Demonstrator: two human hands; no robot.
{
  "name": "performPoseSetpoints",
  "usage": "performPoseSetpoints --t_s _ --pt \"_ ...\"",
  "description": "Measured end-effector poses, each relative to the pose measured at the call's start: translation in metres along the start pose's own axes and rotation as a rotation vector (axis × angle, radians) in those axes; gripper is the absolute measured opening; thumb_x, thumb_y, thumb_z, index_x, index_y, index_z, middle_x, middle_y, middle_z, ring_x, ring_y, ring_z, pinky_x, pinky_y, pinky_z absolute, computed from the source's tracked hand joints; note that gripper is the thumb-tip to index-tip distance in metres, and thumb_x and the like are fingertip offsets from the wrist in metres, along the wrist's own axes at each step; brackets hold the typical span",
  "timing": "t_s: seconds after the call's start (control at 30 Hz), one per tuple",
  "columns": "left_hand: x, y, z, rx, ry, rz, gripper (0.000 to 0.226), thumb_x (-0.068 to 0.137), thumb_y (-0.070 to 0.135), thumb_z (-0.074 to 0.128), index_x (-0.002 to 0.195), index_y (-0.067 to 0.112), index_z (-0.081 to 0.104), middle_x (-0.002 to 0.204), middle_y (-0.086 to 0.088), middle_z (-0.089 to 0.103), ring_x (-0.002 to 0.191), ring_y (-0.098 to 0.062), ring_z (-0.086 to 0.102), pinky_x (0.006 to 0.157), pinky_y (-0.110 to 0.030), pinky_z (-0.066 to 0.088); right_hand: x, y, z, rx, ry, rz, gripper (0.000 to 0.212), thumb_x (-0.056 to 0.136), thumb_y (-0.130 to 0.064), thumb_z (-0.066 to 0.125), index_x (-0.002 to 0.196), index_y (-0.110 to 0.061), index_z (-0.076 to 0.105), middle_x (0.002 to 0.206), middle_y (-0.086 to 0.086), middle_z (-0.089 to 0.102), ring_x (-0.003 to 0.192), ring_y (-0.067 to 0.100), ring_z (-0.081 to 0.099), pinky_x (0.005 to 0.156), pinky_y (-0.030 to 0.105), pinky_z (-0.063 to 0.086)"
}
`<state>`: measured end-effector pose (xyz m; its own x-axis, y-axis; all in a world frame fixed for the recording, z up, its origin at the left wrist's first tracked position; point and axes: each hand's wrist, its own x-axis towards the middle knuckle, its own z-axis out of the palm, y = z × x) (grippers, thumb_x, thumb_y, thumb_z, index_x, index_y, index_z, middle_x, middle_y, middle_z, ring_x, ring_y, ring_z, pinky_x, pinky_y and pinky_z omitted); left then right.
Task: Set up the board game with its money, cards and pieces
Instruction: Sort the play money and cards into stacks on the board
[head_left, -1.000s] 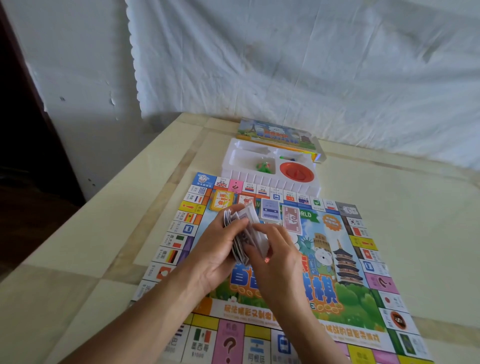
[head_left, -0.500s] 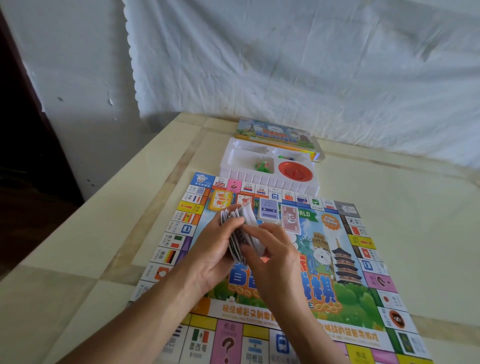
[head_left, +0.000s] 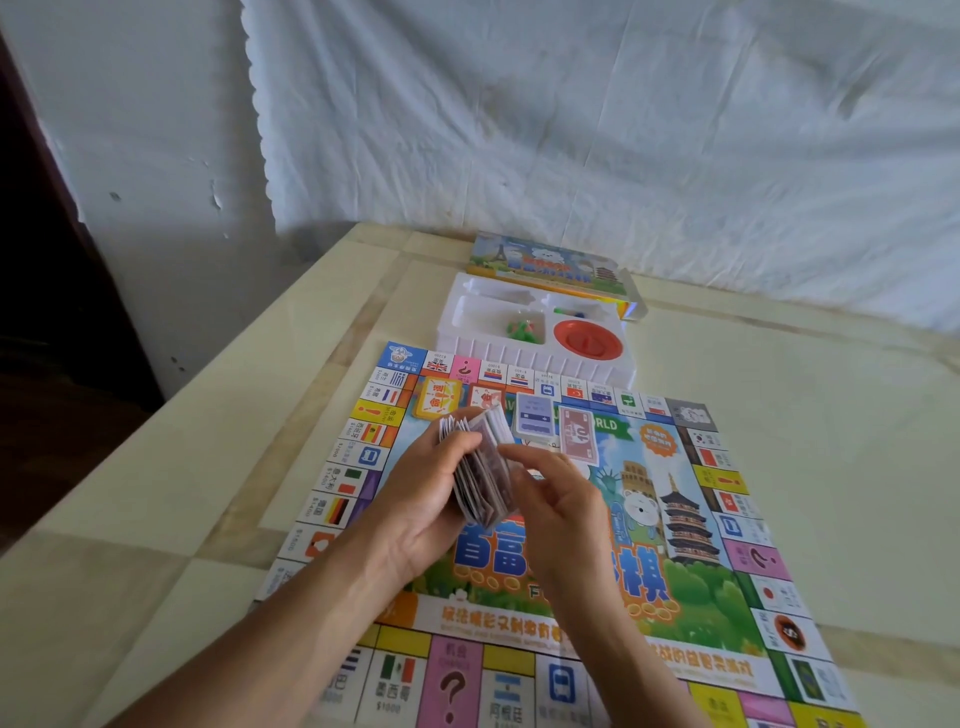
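The colourful game board (head_left: 691, 577) lies flat on the table. Over its left-centre my left hand (head_left: 421, 499) grips a thick stack of paper money (head_left: 480, 470), fanned and standing on edge. My right hand (head_left: 558, 499) rests against the stack's right side, thumb and fingers pinching at the bills. Beyond the hands, a bluish pile of bills (head_left: 533, 415) and a reddish-brown pile of bills (head_left: 579, 434) lie side by side on the board.
A white plastic tray (head_left: 519, 356) touches the board's far edge, holding green pieces (head_left: 521, 328) and a red round spinner (head_left: 588, 339). The game box (head_left: 545, 265) lies behind it by the white cloth. Table edge and dark floor lie left.
My hands stay over the board with the stack; my right-hand fingers have shifted slightly along the bills. The view has drifted a little.
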<state>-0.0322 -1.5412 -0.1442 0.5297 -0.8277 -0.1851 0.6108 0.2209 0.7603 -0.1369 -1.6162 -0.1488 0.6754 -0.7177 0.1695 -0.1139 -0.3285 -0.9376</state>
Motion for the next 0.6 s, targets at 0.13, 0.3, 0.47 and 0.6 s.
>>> performPoseSetpoints --t_s 0.13,0.3,0.47,0.6 --pt "-0.0003 0.0003 0.0009 -0.034 -0.014 -0.001 0.033 0.095 0.011 0.045 0.127 0.010 0.054 0.103 -0.022 0.059 0.084 -0.029 0.063 0.058 -0.038 0.054 -0.0006 -0.0054 -0.0027 0.146 -0.027 0.076 0.028 0.095 -0.007 0.051 0.099 -0.027 0.069 0.077 0.020 0.068 0.037 0.003 0.034 0.041 0.020 0.029" --pt "0.0004 -0.0003 -0.0001 -0.020 0.020 -0.008 0.032 0.095 0.013 0.046 0.125 0.012 0.057 0.100 -0.021 0.062 0.082 -0.027 0.064 0.059 -0.037 0.054 0.0002 -0.0057 -0.0028 0.142 -0.038 0.057 0.030 0.094 -0.005 0.051 0.098 -0.027 0.071 0.080 0.020 0.069 0.039 0.003 0.039 0.041 0.016 0.030" --pt "-0.0013 0.0001 0.0016 0.021 0.026 0.000 0.029 0.095 0.015 0.048 0.122 0.011 0.059 0.092 -0.017 0.065 0.078 -0.026 0.064 0.059 -0.037 0.054 -0.0015 -0.0079 -0.0024 0.124 -0.059 0.028 0.036 0.093 -0.002 0.051 0.094 -0.030 0.073 0.092 0.010 0.068 0.051 -0.003 0.051 0.047 0.009 0.036" --pt "-0.0016 -0.0004 0.0022 0.043 0.026 0.008 0.030 0.094 0.015 0.049 0.122 0.010 0.058 0.102 -0.023 0.062 0.087 -0.030 0.062 0.066 -0.041 0.055 -0.0013 -0.0071 -0.0005 0.129 -0.075 0.015 0.041 0.092 0.000 0.052 0.091 -0.035 0.073 0.098 0.000 0.068 0.079 0.010 0.064 0.066 0.019 0.049"
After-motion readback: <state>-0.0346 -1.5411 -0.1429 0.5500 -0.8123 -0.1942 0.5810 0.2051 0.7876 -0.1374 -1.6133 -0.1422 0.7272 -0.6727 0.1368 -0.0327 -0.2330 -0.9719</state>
